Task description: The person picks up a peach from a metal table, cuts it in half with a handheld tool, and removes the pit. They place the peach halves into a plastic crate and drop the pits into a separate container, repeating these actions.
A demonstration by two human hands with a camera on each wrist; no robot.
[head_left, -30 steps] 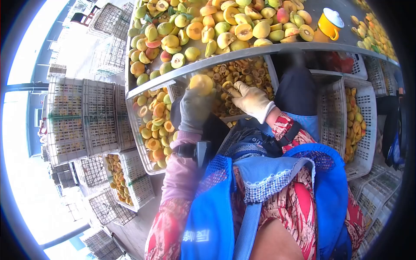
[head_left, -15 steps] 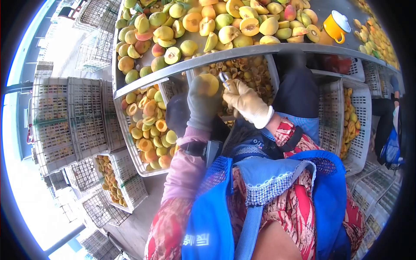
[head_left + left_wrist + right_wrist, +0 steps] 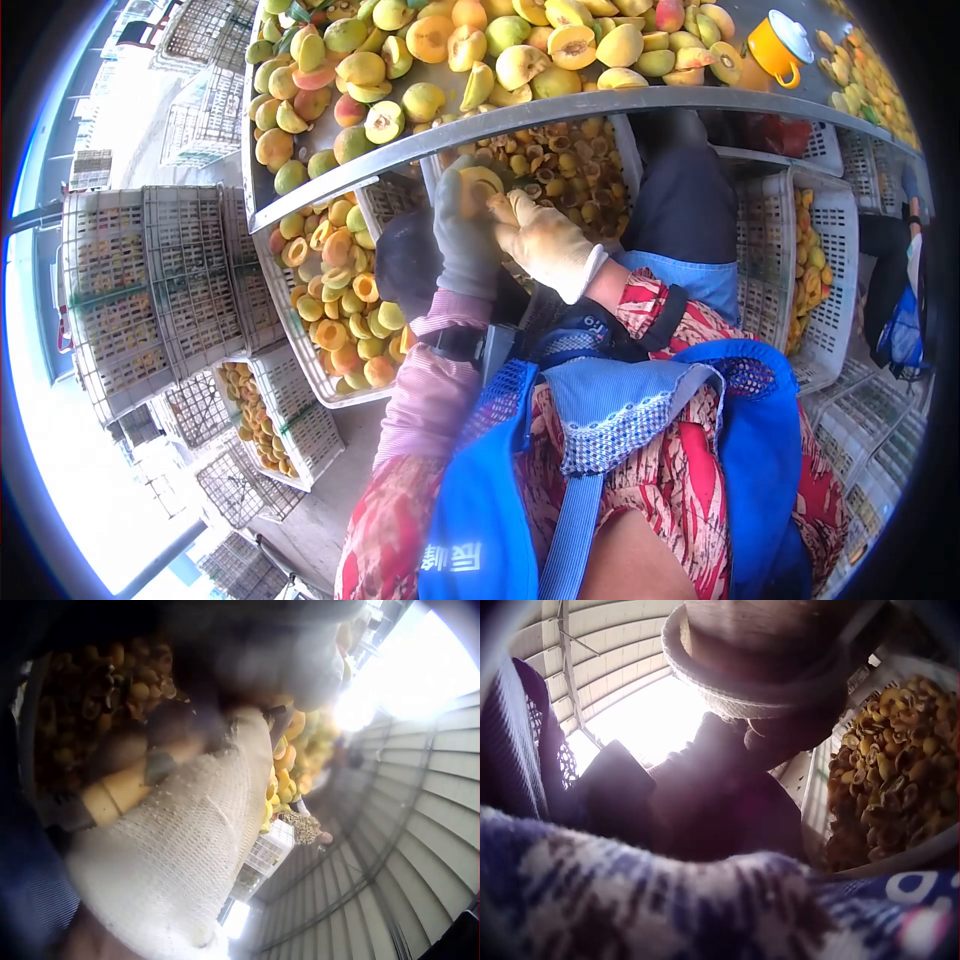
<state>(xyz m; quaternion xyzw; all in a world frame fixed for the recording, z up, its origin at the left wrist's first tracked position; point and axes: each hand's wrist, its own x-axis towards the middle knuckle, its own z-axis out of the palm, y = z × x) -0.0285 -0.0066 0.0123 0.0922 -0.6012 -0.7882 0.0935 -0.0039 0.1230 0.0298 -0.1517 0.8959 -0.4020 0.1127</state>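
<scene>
In the head view my left hand (image 3: 465,240), in a grey glove, grips a cut yellow peach (image 3: 482,184) above the front of a crate of brown pits and scraps (image 3: 590,165). My right hand (image 3: 550,245), in a pale knit glove, is right at the peach. It holds a wooden-handled pitting tool (image 3: 116,796), whose handle sticks out of the glove in the left wrist view; the tool's tip is hidden at the fruit. To the left of my left hand is a crate of halved peaches (image 3: 345,290).
A metal-edged table (image 3: 500,125) holds many whole and cut peaches (image 3: 430,60) and a yellow lidded mug (image 3: 775,52). Stacked crates (image 3: 150,280) stand on the left. Another crate with fruit (image 3: 830,270) stands to the right, with a person (image 3: 895,290) beyond it.
My right hand lifted out from over the pit crate, showing the tool's metal tip, then moved left to the peach. The left hand keeps its grip on the peach. The view shifted slightly.
</scene>
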